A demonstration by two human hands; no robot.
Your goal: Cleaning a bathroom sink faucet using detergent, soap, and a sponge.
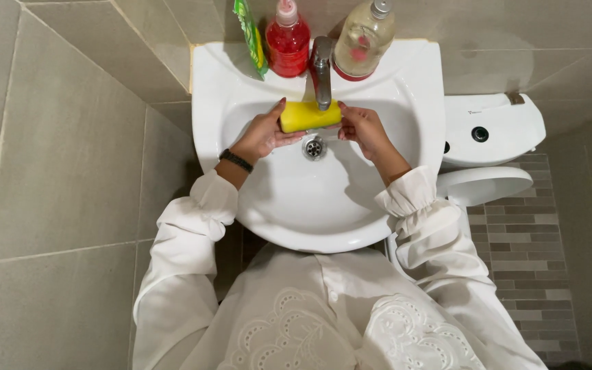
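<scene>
Fingers: left hand and right hand each closed on one end of a yellow sponge, held over the white sink under the tap. Drain at 6 o'clock of the sponge. Red bottle at 11 o'clock, pale bottle at 1 o'clock.

sponge over sink – under tap, toilet right of sink

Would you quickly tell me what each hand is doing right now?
Left hand: closed on one end of the yellow rectangular sponge.
Right hand: closed on its other end.
</scene>
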